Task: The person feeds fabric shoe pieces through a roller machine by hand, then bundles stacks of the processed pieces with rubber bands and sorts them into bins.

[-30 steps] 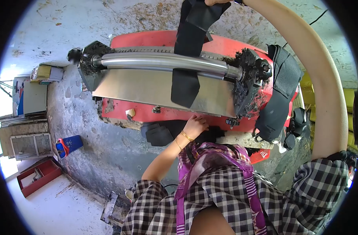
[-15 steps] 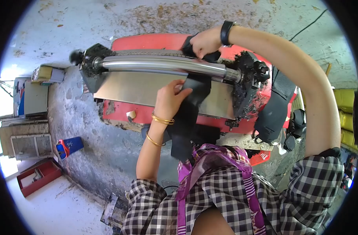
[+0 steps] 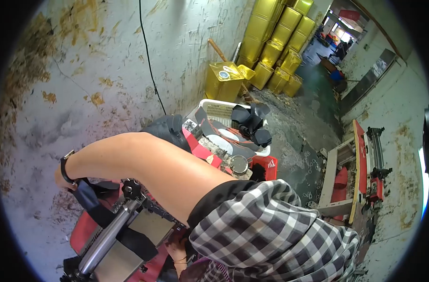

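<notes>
My right hand [image 3: 61, 177] is at the far left, its fingers hidden behind the wrist and dark wristband. A black flexible sheet [image 3: 94, 209] runs from right under that hand down to a shiny metal roller [image 3: 104, 242] of a red machine. On the near side of the roller, more of the sheet lies over a flat metal plate [image 3: 151, 225]. Low in the view, my left hand [image 3: 177, 250] is beside the sheet's near end, over the red machine bed. My sleeve partly covers it, and I cannot tell how its fingers are set.
A white basket [image 3: 214, 109] with black and grey cut pieces stands past my right arm, near a red bin [image 3: 270, 168]. Gold tins [image 3: 273, 51] are stacked against the wall. A black cable [image 3: 148, 61] hangs there. Another red roller machine [image 3: 362, 164] stands at right.
My view has swung to the right, so the machine now sits at the lower left. The basket, tins and second machine have come into fuller view. My right hand stays at the black sheet.
</notes>
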Available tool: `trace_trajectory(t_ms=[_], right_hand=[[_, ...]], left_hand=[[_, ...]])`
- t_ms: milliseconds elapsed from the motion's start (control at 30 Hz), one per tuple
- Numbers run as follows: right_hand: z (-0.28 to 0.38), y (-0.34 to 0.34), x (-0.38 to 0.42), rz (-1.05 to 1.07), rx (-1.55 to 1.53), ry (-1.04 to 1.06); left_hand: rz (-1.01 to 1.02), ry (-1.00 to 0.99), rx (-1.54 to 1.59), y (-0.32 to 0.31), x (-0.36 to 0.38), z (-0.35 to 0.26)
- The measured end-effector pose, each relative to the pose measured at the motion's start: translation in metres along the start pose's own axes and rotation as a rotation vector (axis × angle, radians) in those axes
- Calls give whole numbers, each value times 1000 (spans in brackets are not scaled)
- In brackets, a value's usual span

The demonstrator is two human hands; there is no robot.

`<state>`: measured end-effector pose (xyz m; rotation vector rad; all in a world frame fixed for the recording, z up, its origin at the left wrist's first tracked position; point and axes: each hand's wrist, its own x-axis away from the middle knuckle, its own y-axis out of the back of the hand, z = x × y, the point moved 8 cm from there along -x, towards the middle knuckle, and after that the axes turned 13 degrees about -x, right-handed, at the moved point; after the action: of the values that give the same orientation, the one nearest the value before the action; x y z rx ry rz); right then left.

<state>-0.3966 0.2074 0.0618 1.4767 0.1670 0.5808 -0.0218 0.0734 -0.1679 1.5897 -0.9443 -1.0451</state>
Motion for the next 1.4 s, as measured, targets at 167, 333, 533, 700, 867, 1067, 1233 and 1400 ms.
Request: trace_trajectory(t_ms=[167,333,533,700,867,1067,1233,1400], right_hand=[[-46,47,-15,-200,-172,-222],[-19,48,40,-356,-357,417],[46,-38,82,152,-236,263],[78,-103,83,418,-265,356],[68,-85,80,372,-227,269],[69,-76,88,369,-240,184],[77,-87,91,383,-254,256],[84,-82,90,413,-275,266]], left_hand=[[-113,-15,188,58,5,-3],[-23,481,482,171,11,25],[-149,909,537,185,8,94],[-181,853,543,201,-31,102],[-228,654,720,234,-19,68],[-56,812,544,198,-6,87],[-138,735,494,200,-31,90],[-288,536,744,247,-39,69]])
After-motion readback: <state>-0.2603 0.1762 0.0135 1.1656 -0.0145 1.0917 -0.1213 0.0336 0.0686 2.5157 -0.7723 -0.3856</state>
